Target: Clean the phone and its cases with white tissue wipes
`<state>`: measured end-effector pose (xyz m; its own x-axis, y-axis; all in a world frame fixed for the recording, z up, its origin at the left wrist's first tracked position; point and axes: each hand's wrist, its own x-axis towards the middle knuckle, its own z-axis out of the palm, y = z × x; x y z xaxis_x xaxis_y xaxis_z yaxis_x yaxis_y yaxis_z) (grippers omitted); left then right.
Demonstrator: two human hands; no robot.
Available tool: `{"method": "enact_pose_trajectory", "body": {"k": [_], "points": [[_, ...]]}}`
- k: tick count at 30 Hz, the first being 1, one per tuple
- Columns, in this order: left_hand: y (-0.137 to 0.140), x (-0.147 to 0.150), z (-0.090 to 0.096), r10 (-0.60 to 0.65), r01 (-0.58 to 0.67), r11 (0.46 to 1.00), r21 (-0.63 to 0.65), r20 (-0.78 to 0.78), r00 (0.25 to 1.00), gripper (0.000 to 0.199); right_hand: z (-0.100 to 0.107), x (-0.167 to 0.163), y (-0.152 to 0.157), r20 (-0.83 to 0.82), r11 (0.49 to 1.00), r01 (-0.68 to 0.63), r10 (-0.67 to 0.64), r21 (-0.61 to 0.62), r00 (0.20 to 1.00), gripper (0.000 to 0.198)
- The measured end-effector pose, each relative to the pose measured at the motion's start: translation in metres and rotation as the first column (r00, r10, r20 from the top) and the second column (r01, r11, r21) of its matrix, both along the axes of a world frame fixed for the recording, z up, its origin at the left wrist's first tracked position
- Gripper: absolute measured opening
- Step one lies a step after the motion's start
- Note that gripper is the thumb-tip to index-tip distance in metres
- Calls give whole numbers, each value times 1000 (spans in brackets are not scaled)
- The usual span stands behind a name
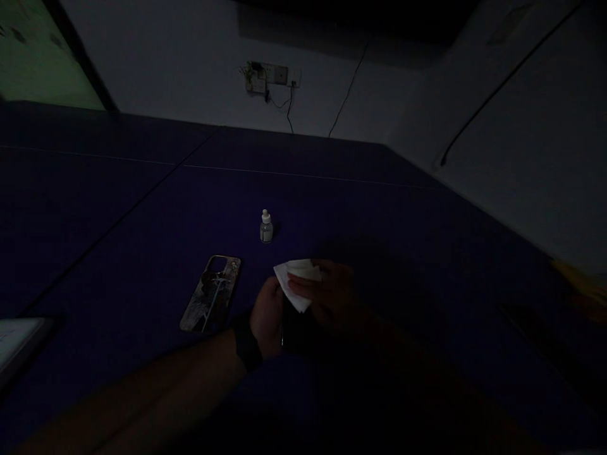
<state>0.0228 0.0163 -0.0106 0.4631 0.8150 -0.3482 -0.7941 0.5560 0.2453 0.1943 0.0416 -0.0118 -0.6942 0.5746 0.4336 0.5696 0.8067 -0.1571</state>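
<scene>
Pressing down from the right, the right hand point(334, 297) has its fingers clamped on a folded white cloth point(298, 282), crumpled and pale against the dim scene. The cloth lies over a dark flat object point(296, 328), too dark to identify, which the left hand point(268, 319) grips at its left edge, fingers closed on it. Both sit near the middle of the blue bench point(118, 240). Just left lies 1 patterned phone case point(211, 294); farther off stands 1 small bottle point(266, 227).
</scene>
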Motion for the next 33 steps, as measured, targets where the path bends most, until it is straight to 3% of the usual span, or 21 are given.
{"method": "enact_pose_trajectory", "body": {"k": [2, 7, 11, 15, 16, 20, 21, 24, 26, 29, 33], "points": [[1, 0, -1, 20, -20, 1000, 1, -14, 1000, 24, 0, 4, -1, -37, 998, -59, 61, 32, 997, 52], [1, -4, -1, -55, 54, 998, 42, 16, 998, 38, 4, 13, 2, -109, 985, 160, -152, 64, 982, 49], [1, -6, -10, 21, -22, 1000, 11, 55, 998, 26, 4, 4, -4, 6, 997, -68, 68, 38, 998, 55], [2, -8, -14, -30, 29, 1000, 10, 118, 993, 30, 2, -1, -10, -9, 949, -315, 315, -14, 949, 53], [2, -8, -13, -45, 45, 999, 9, 128, 991, 31, 3, -1, -10, -25, 957, -292, 292, 5, 956, 51], [4, -6, -9, -34, 36, 999, -9, 135, 990, 29, 4, -1, -10, 25, 999, 13, -14, 39, 1000, 51], [5, -6, -10, -37, 40, 999, -18, 145, 989, 28, 5, -1, -10, 50, 1000, 1, -2, 24, 999, 52], [5, -7, -13, -67, 73, 997, -28, 189, 980, 29, 5, 0, -9, 43, 971, -239, 239, -9, 970, 49], [5, -7, -13, -69, 70, 998, -4, 165, 984, 34, 6, 6, -6, -25, 957, -289, 290, 20, 957, 43], [5, -8, -7, -56, 54, 998, 27, 88, 995, 42, 7, 18, 0, -116, 988, -111, 123, 104, 986, 38], [3, -9, 6, -48, 46, 998, 35, 44, 998, 49, 7, 27, 6, -112, 983, 72, -53, 167, 992, 47]]}}
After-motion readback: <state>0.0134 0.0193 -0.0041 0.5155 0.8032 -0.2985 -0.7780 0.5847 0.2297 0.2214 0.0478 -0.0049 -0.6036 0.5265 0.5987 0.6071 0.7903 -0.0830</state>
